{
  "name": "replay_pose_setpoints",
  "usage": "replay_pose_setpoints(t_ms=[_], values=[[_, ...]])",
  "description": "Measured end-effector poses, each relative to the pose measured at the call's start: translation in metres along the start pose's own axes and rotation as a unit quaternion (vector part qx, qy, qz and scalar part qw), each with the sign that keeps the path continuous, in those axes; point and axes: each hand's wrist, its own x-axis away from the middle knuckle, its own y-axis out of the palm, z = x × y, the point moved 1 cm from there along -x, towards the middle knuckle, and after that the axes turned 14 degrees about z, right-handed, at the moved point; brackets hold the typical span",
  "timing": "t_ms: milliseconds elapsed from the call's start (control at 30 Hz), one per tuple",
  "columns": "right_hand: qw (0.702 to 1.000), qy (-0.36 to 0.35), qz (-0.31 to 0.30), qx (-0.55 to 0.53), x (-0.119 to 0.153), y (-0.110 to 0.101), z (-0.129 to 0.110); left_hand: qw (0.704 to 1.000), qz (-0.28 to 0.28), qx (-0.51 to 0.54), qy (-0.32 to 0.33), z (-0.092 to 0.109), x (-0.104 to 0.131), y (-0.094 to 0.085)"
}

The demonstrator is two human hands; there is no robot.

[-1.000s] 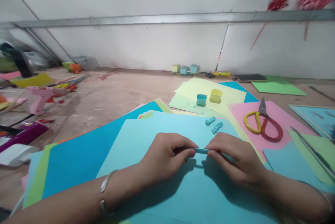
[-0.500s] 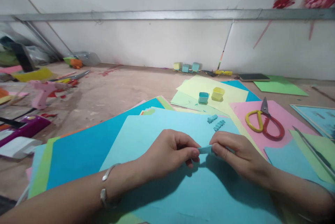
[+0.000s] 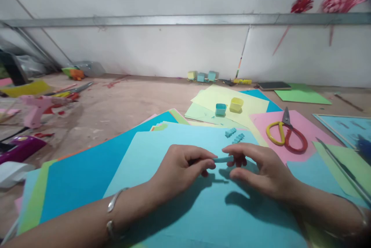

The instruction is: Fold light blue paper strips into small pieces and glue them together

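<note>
Between thumb and fingertips, my left hand (image 3: 184, 169) pinches one end of a narrow blue paper strip (image 3: 223, 159). My right hand (image 3: 262, 167) is at the strip's other end, thumb and fingers apart; whether a fingertip still touches the strip is hard to see. Both hands are just above a light blue paper sheet (image 3: 185, 136). Beyond them on that sheet lie two small pleated blue paper pieces (image 3: 238, 138). Farther back, a small blue paper cup (image 3: 220, 109) and a yellow paper cup (image 3: 236, 104) stand on pale yellow paper.
Red-and-yellow-handled scissors (image 3: 286, 132) rest on pink paper at right, with long tweezers (image 3: 344, 170) nearer me. At left are a pink glue gun (image 3: 34, 109) and a purple device (image 3: 21, 148). Small paper cubes (image 3: 201, 77) line the wall under a metal rail (image 3: 174, 20).
My right thumb and fingers have opened away from the strip, which they pinched before. My left hand keeps its pinch. The view has shifted slightly to the right.
</note>
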Motion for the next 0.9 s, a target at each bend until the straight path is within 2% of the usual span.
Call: replay_pose_setpoints(t_ms=[67,167,333,467,600,667,767,833,900], values=[[1.000,-0.015,0.013,0.001,0.000,0.001,0.001,0.995,-0.029,0.059,-0.078,-0.003,-0.002,0.001],[1.000,0.000,0.022,-0.015,0.001,0.002,-0.003,0.967,-0.099,0.141,-0.188,-0.007,-0.002,0.005],[0.991,0.129,0.015,-0.037,0.001,0.005,-0.014,0.923,-0.147,0.197,-0.297,-0.009,0.003,0.008],[0.968,0.240,-0.008,-0.078,0.000,0.006,-0.016,0.906,-0.168,0.208,-0.329,-0.007,0.006,0.009],[0.946,0.294,-0.036,-0.130,-0.001,0.007,-0.018,0.909,-0.185,0.191,-0.322,-0.011,0.004,0.010],[0.950,0.280,-0.042,-0.132,-0.001,0.008,-0.020,0.914,-0.198,0.172,-0.309,-0.013,0.003,0.009],[0.976,0.186,-0.070,-0.092,-0.006,0.002,-0.026,0.934,-0.196,0.134,-0.267,-0.013,0.004,0.006],[0.990,0.100,-0.084,-0.048,-0.014,-0.015,-0.029,0.952,-0.173,0.107,-0.227,-0.012,0.004,0.003],[0.997,0.037,-0.059,0.029,-0.021,-0.045,-0.029,0.963,-0.154,0.078,-0.209,-0.011,0.005,0.000]])
